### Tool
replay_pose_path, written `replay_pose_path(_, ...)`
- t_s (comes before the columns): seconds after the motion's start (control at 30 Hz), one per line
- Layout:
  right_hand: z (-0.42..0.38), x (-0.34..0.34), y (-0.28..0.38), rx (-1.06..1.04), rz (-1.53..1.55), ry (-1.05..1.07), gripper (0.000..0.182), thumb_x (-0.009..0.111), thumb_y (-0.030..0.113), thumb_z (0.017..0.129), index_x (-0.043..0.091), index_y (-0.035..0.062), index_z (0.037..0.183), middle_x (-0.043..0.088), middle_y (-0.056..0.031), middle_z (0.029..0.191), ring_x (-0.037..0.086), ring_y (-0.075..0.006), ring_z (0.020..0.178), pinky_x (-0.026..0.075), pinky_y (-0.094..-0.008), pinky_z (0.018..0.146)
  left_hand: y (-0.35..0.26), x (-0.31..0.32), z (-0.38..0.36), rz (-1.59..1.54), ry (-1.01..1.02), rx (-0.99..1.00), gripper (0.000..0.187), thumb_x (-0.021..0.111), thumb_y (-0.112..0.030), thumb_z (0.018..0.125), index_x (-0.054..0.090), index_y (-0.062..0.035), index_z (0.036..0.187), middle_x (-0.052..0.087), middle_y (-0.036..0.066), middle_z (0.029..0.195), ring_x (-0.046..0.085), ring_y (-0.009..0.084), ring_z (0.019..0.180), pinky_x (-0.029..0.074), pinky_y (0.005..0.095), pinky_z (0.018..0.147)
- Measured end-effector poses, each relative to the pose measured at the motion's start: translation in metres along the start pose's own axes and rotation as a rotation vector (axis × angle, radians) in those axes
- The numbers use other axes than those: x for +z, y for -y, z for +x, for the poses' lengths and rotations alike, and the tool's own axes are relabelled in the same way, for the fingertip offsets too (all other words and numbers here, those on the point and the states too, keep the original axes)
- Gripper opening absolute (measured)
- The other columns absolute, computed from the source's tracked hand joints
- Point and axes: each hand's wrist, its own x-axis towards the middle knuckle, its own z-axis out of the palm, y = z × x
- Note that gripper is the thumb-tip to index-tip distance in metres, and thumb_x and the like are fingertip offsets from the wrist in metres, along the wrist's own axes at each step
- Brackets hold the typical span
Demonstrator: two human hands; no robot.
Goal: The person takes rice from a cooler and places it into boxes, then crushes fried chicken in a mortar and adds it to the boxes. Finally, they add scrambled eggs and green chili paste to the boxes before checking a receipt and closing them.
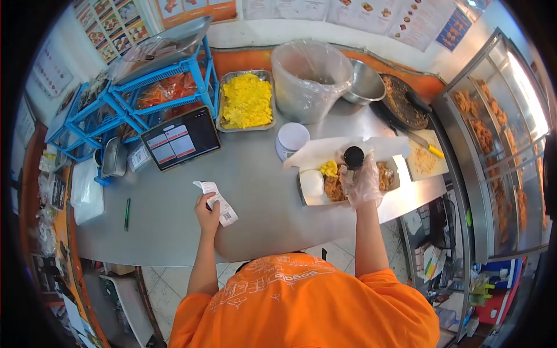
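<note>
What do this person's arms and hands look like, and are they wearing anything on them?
The right hand wears a loose, clear plastic glove, crinkled around the wrist; the left hand has no glove. Both forearms are uncovered, below the short, plain orange sleeves of an orange shirt with white line drawings and lettering.

The wide grey bench (168, 209) had a smooth metal top with a soft sheen. Toward its back, the large translucent bucket (307, 95) looked plastic, lined with thin, wrinkled, glossy film. Right of the bucket, the round silver bowl (366, 87) was shiny metal; left of it, the rectangular silver tray (268, 119) was metal too. Further left of the bucket, the bright blue latticed rack (207, 75) looked like hard plastic.
</note>
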Motion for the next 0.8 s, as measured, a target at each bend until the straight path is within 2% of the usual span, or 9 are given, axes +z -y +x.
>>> replay_pose_path(0.1,-0.007,0.043,0.012,0.017,-0.051,0.242,0.041,0.038,0.044,0.100,0.050,0.0063,0.111,0.063,-0.0091,0.094,0.056,-0.0170,0.057,0.039,-0.0219,0.039,0.002,0.000,0.000,0.001,-0.036,0.010,0.023,0.063,0.001,0.071,0.064,-0.0007,0.094,0.060,0.014,0.089,0.060,0.0295,0.081,0.047,0.0356,0.071)
replay_pose_path(0.17,0.001,0.087,0.008,0.106,-0.209,0.222,0.039,0.040,0.039,0.100,0.048,0.0071,0.120,0.062,-0.0108,0.099,0.058,-0.0183,0.062,0.041,-0.0247,0.041,-0.001,-0.003,-0.001,-0.009,0.007,-0.024,0.022,0.063,0.001,0.071,0.064,-0.0010,0.093,0.061,0.015,0.088,0.061,0.0303,0.081,0.048,0.0362,0.071)
replay_pose_path(0.23,0.013,0.126,-0.017,-0.116,-0.573,0.345,0.039,0.042,0.033,0.099,0.044,0.0121,0.131,0.061,-0.0107,0.102,0.061,-0.0183,0.066,0.044,-0.0281,0.042,0.001,-0.002,-0.003,-0.027,-0.021,-0.047,0.022,0.063,0.001,0.071,0.064,-0.0009,0.093,0.061,0.015,0.088,0.061,0.0309,0.081,0.048,0.0364,0.070)
replay_pose_path(0.27,0.025,0.147,-0.024,-0.074,-0.676,0.457,0.040,0.043,0.028,0.098,0.038,0.0206,0.137,0.060,-0.0117,0.112,0.063,-0.0254,0.074,0.048,-0.0406,0.058,0.001,0.000,-0.002,-0.061,-0.016,-0.061,0.022,0.063,0.001,0.071,0.064,-0.0009,0.093,0.061,0.016,0.088,0.061,0.0315,0.080,0.048,0.0366,0.070)
replay_pose_path(0.33,0.082,0.179,-0.068,-0.830,-1.540,0.401,0.044,0.046,0.025,0.094,0.038,0.0187,0.137,0.057,-0.0168,0.120,0.064,-0.0354,0.093,0.049,-0.0458,0.075,-0.003,-0.001,-0.001,-0.052,-0.025,-0.061,0.022,0.063,0.000,0.071,0.064,-0.0009,0.093,0.061,0.016,0.088,0.061,0.0318,0.080,0.048,0.0368,0.069)
replay_pose_path(0.37,0.086,0.203,-0.075,-0.839,-1.537,0.417,0.044,0.046,0.025,0.094,0.038,0.0187,0.137,0.057,-0.0168,0.120,0.064,-0.0354,0.093,0.049,-0.0458,0.075,-0.003,-0.002,-0.001,-0.047,-0.012,-0.061,0.022,0.063,-0.001,0.071,0.064,-0.0010,0.093,0.061,0.016,0.088,0.061,0.0321,0.080,0.048,0.0370,0.069)
replay_pose_path(0.43,0.086,0.244,-0.091,-0.294,-1.600,0.308,0.050,0.050,0.021,0.089,0.039,0.0157,0.138,0.051,-0.0237,0.126,0.057,-0.0402,0.109,0.046,-0.0461,0.090,0.001,-0.002,-0.003,-0.025,-0.008,-0.087,0.021,0.064,-0.003,0.072,0.064,-0.0013,0.093,0.061,0.015,0.087,0.060,0.0319,0.078,0.048,0.0368,0.067)
replay_pose_path(0.53,0.104,0.239,-0.129,-0.579,-1.832,0.344,0.055,0.055,0.019,0.085,0.039,0.0113,0.137,0.052,-0.0239,0.122,0.055,-0.0397,0.114,0.047,-0.0477,0.091,-0.007,-0.004,0.000,-0.080,0.016,-0.141,0.020,0.063,-0.004,0.072,0.064,-0.0017,0.092,0.059,0.012,0.083,0.057,0.0250,0.063,0.045,0.0333,0.057)
replay_pose_path(0.8,0.113,0.235,-0.167,-0.659,-1.986,0.518,0.063,0.051,0.033,0.085,0.035,0.0131,0.142,0.046,-0.0268,0.129,0.055,-0.0408,0.112,0.046,-0.0486,0.093,-0.009,-0.007,0.000,-0.146,0.038,-0.180,0.022,0.063,-0.005,0.072,0.063,-0.0023,0.093,0.059,0.010,0.085,0.055,0.0205,0.058,0.046,0.0316,0.055)
